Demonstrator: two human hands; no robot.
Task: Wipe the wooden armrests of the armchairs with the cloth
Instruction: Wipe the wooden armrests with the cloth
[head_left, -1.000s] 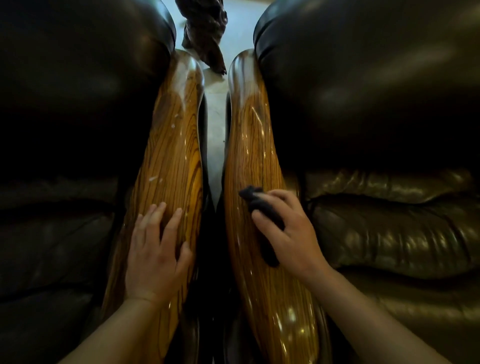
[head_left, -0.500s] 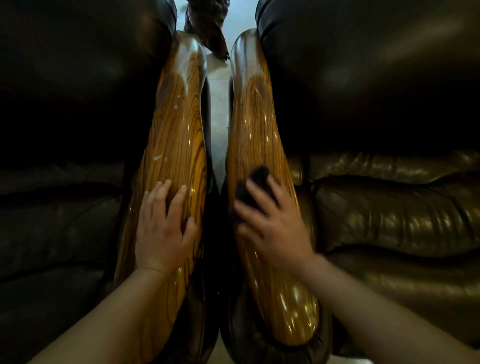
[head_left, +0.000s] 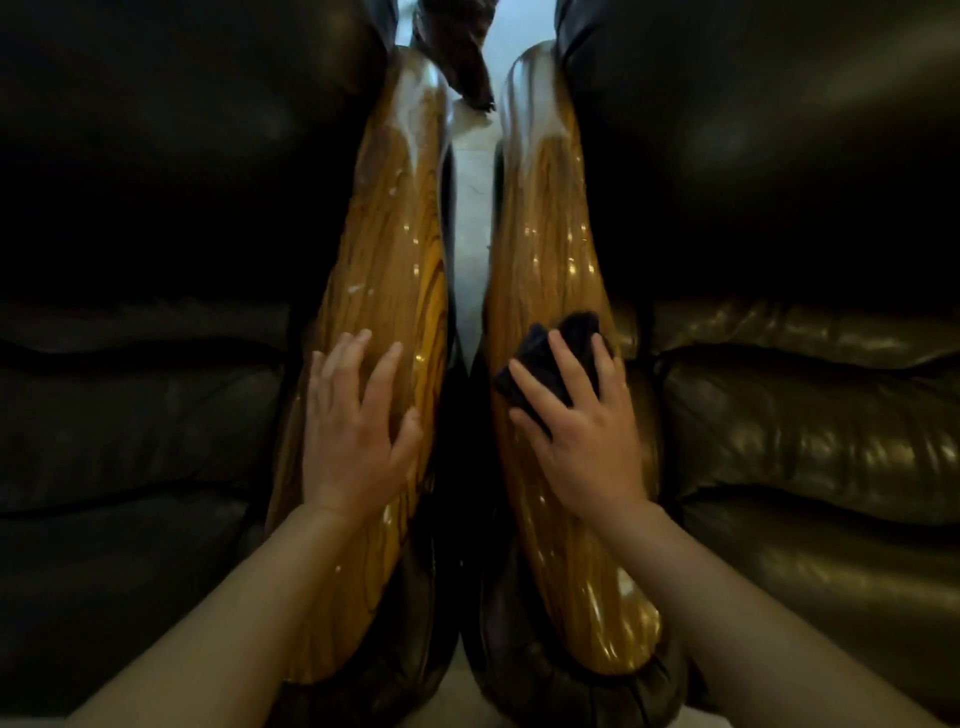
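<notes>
The scene is dim. Pale light comes from the far floor strip between the 2 chairs. Small bright glints dot the glossy right armrest and left armrest. The far backrests sink into near-black shadow. Wide-angle distortion bows the edges, and the whole picture is slightly soft.

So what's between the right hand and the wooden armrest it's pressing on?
In the head view, a dark cloth lies between the right hand and the right armrest, bunched under the fingers.
</notes>
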